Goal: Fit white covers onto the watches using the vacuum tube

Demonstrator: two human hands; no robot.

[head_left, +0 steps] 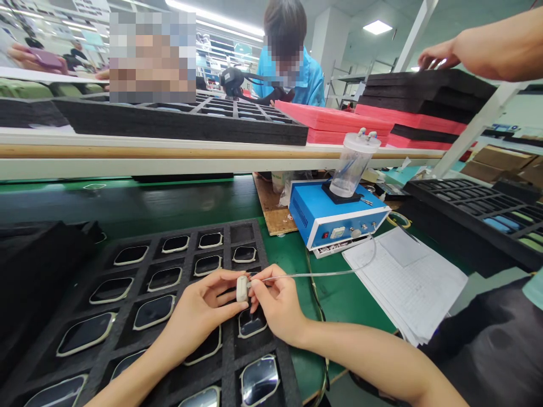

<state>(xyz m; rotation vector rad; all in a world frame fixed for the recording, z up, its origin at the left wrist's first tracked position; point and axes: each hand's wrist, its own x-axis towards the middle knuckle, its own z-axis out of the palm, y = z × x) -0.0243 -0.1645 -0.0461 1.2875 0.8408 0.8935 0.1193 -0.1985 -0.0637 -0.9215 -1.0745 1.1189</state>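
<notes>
Currently: small pale-beige rounded watch-like case held above black foam compartment tray.
Left hand pinches it between thumb and fingers; right hand pinches thin clear flexible tube at its side, tip hidden. Tube runs to front of blue-and-white box, clear plastic cylinder on top.

From the right hand, an open patch of green table lies at 3 o'clock, short of the white paper sheets; a thin clear plastic tube spans it at 2 o'clock, above a thin dark cable; the blue metal box blocks 1 o'clock; at 12 o'clock the long white shelf edge caps the height; at 9 o'clock a raised black foam block stands in the way.
</notes>
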